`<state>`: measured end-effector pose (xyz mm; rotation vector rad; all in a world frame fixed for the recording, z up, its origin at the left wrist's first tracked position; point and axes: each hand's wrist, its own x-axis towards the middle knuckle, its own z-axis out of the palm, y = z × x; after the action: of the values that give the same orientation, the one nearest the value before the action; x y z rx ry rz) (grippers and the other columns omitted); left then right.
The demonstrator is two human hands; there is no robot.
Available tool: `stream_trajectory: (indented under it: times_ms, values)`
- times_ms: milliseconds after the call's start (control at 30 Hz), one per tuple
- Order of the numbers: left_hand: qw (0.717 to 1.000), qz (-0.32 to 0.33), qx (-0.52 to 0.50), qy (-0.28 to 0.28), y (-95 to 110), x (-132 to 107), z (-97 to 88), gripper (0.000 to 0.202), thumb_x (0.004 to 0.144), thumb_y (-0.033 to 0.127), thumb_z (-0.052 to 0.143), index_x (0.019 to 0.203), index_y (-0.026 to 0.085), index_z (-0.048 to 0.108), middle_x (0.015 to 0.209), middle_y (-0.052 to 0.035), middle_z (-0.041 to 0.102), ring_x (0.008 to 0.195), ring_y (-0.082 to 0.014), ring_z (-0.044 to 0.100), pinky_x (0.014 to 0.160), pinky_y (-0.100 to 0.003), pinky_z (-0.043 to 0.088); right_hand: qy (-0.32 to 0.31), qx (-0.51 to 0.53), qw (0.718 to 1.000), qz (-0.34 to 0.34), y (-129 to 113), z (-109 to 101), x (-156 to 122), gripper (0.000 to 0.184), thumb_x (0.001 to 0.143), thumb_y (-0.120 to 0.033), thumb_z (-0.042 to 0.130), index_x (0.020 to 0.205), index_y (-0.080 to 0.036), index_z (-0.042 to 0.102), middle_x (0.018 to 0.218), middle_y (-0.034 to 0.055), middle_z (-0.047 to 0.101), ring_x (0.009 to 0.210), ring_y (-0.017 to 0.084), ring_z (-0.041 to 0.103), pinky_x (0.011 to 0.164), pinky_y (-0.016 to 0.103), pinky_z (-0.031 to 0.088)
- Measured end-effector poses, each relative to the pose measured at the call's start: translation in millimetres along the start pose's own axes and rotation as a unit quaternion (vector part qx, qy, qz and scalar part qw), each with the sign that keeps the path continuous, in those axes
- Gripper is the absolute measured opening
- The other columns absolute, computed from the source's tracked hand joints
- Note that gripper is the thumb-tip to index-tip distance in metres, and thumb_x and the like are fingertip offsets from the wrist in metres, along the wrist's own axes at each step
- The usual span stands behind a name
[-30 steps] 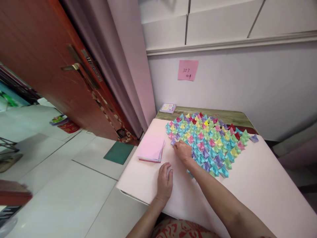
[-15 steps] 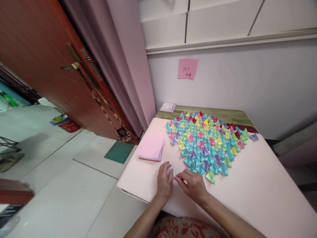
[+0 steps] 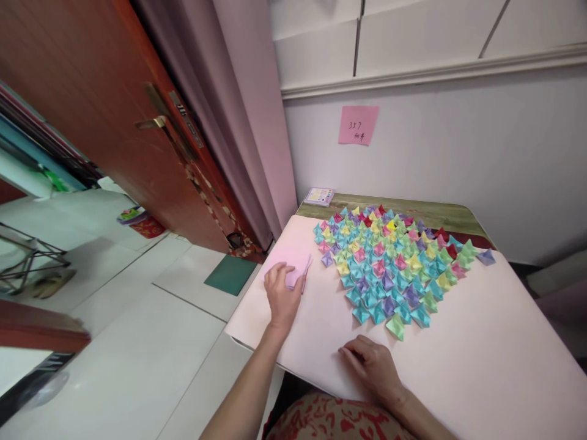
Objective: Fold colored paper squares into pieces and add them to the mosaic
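Note:
My left hand (image 3: 282, 294) lies over the near part of a stack of pink origami paper (image 3: 299, 261), its fingers apart and the thumb by the stack's right edge. The hand covers much of the stack. Near the table's front edge rests my right hand (image 3: 370, 365), fingers curled together, with nothing visible in them. Just beyond it, many small folded paper pieces (image 3: 378, 267) in blue, green, yellow, pink, purple and red are packed in a pointed block. The closest one is a light green folded piece (image 3: 395, 327).
A pale pink cover (image 3: 468, 354) spreads over the table. At its back left corner lies a small printed packet (image 3: 320, 196). A pink note (image 3: 358, 125) is stuck on the wall. Left of the table stand a curtain (image 3: 247, 104) and a wooden door (image 3: 105, 116).
My left hand has moved left and away from me, from beside my right hand onto the paper stack. My right hand has shifted slightly right and nearer. The view has turned a little left.

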<state>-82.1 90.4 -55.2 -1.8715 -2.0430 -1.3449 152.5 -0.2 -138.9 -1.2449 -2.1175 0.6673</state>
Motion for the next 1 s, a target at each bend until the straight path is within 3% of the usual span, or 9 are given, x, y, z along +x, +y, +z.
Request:
stream_trajectory:
  times_ms: [133,233,400,633,1000]
  values:
    - [0.988,-0.086,0.068,-0.112,-23.5,11.0,14.1,0.059,0.067,0.039,0.081,0.118,0.015,0.062,0.142,-0.0210,0.047,0.133,-0.0400,0.040,0.109,-0.054,0.030,-0.001,-0.011,1.000,-0.010,0.1,0.4,-1.8,0.026,0.096,-0.029,0.050,0.081,-0.022,0.070,0.074,0.0030,0.068,0.065,0.015,0.066,0.060,0.024,0.043]
    - [0.979,-0.113,0.028,-0.164,-31.2,4.6,24.6,0.050,0.071,0.032,0.075,0.116,0.015,0.065,0.136,-0.0198,0.055,0.131,-0.0370,0.044,0.110,-0.051,0.030,-0.001,-0.012,1.000,-0.009,-0.6,0.2,-2.1,0.024,0.096,-0.028,0.050,0.082,-0.022,0.070,0.074,0.0026,0.068,0.065,0.014,0.066,0.061,0.023,0.043]
    - [0.978,-0.137,-0.026,-0.155,-42.5,2.2,28.0,0.045,0.069,0.034,0.076,0.108,0.015,0.069,0.128,-0.0182,0.061,0.125,-0.0347,0.050,0.109,-0.048,0.034,-0.004,-0.015,1.000,-0.007,-0.2,0.6,-1.6,0.023,0.095,-0.029,0.052,0.081,-0.022,0.069,0.074,0.0020,0.068,0.064,0.014,0.066,0.060,0.023,0.042]
    - [0.956,-0.220,-0.141,-0.134,-61.8,11.7,26.7,0.044,0.060,0.038,0.083,0.096,0.016,0.072,0.114,-0.0140,0.068,0.110,-0.0302,0.062,0.099,-0.043,0.045,-0.003,-0.010,1.000,-0.007,1.3,0.9,-1.9,0.024,0.095,-0.029,0.051,0.082,-0.022,0.069,0.074,0.0025,0.068,0.064,0.014,0.066,0.060,0.023,0.042]
    - [0.909,-0.315,-0.257,-0.088,-54.9,14.1,26.3,0.040,0.052,0.030,0.087,0.087,0.016,0.073,0.098,-0.0097,0.070,0.098,-0.0280,0.065,0.092,-0.040,0.050,-0.007,-0.010,1.000,0.004,-0.2,-0.2,-1.3,0.022,0.095,-0.029,0.052,0.082,-0.022,0.069,0.074,0.0015,0.068,0.065,0.014,0.066,0.060,0.023,0.042]
